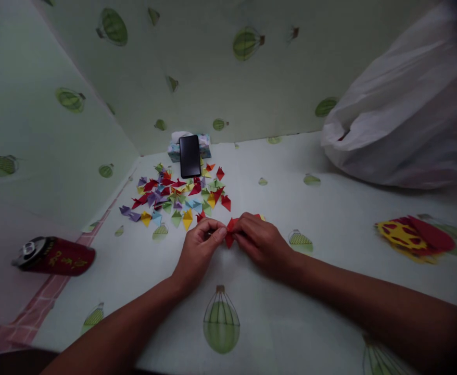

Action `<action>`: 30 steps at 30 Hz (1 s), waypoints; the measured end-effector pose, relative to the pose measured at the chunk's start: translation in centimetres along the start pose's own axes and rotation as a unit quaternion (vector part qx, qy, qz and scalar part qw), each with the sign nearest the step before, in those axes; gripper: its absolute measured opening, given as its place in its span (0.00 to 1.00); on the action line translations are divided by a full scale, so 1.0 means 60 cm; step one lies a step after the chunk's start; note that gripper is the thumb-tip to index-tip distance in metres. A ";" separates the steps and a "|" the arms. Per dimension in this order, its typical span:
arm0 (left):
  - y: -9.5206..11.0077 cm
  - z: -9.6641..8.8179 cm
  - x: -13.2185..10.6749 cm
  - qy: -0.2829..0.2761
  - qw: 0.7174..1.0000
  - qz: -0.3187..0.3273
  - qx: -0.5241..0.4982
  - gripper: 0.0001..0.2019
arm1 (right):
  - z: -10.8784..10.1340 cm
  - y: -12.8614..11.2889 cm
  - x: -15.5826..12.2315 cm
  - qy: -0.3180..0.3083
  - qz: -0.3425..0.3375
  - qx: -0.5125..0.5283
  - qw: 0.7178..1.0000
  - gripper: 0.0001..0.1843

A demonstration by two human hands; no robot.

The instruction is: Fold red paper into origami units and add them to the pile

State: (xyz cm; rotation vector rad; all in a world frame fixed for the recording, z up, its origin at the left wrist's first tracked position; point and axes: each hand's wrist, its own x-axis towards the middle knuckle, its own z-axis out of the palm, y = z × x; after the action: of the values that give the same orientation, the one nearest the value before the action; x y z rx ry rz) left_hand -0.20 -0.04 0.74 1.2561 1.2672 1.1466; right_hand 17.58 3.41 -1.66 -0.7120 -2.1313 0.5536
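Note:
My left hand (200, 242) and my right hand (260, 240) meet at the middle of the table, both pinching a small folded red paper piece (230, 232) between their fingertips. The paper rests close to the white cloth with balloon prints (330, 229). Just beyond the hands lies a heap of several small folded paper pieces (177, 197) in red, yellow, green, purple and blue. A sliver of yellow paper shows behind my right hand's fingers.
A black phone (190, 155) leans on a small patterned box (205, 146) behind the heap. A dark red can (59, 256) lies on its side at the left. A big white plastic bag (404, 109) fills the right back. Papered walls enclose the corner.

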 end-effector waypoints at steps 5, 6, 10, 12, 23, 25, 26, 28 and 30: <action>0.004 -0.001 0.001 -0.001 0.999 0.019 0.038 0.08 | 0.001 -0.002 0.000 0.002 -0.009 0.002 1.000 0.08; 0.006 -0.002 0.001 0.002 0.998 0.032 0.050 0.08 | 0.001 -0.002 0.000 0.001 -0.012 0.002 1.000 0.08; 0.013 -0.003 0.001 0.012 0.993 0.076 0.093 0.07 | 0.001 -0.002 0.001 0.002 -0.021 0.000 1.000 0.08; 0.015 -0.004 0.001 0.013 0.991 0.083 0.109 0.07 | 0.000 -0.002 0.001 0.004 -0.023 -0.003 1.000 0.08; 0.011 -0.007 0.006 0.000 0.986 0.099 0.134 0.08 | 0.002 0.003 -0.001 -0.009 0.001 0.007 1.000 0.07; 0.008 -0.007 0.006 0.003 0.987 0.097 0.129 0.08 | 0.001 0.002 0.001 -0.007 0.009 0.014 1.000 0.08; 0.006 -0.007 0.007 0.004 0.989 0.087 0.118 0.08 | 0.000 0.002 0.001 -0.004 0.017 0.019 1.000 0.08; 0.002 -0.007 0.007 0.005 0.994 0.060 0.090 0.07 | -0.003 0.000 0.003 0.006 0.042 0.033 0.999 0.08; -0.002 -0.005 0.008 0.001 0.996 0.042 0.073 0.08 | -0.005 -0.002 0.004 0.019 0.066 0.045 0.997 0.08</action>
State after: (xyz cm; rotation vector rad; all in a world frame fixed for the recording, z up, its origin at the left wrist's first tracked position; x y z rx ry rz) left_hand -0.53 0.46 0.62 1.4283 1.3288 1.1317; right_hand 17.66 3.52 -1.32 -0.8089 -2.0218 0.6972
